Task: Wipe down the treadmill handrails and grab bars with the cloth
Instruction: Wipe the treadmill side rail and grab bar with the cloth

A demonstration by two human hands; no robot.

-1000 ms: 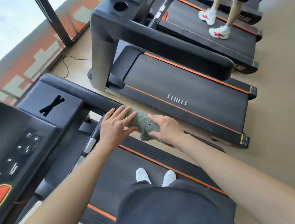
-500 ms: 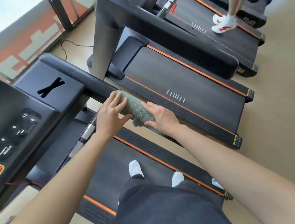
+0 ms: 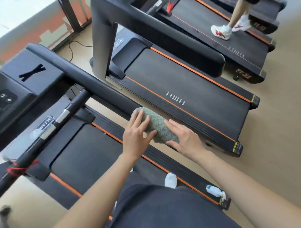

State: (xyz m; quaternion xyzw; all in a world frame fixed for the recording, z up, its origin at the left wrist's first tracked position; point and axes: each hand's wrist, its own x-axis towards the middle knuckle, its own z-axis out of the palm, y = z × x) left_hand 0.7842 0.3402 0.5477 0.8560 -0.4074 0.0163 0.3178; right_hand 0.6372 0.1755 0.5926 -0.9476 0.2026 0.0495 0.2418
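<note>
A grey-green cloth (image 3: 157,125) is wrapped over the near end of the black right handrail (image 3: 93,85) of my treadmill. My left hand (image 3: 136,133) lies on the cloth's left side with fingers spread flat over it. My right hand (image 3: 183,138) presses on the cloth's right side, fingers flat along it. The rail's end is hidden under the cloth and hands. A thinner grab bar (image 3: 60,117) with silver grips runs below the console (image 3: 11,95).
A second treadmill (image 3: 188,88) stands right beside the rail. On a third treadmill (image 3: 229,41) a person in white shoes (image 3: 221,31) walks. A spray bottle (image 3: 215,191) lies at my deck's rear corner. Tan floor (image 3: 281,125) lies to the right.
Both hands and the cloth have slid down the handrail, away from the console toward its near end, leaving more bare rail showing. The view tilted down and back.
</note>
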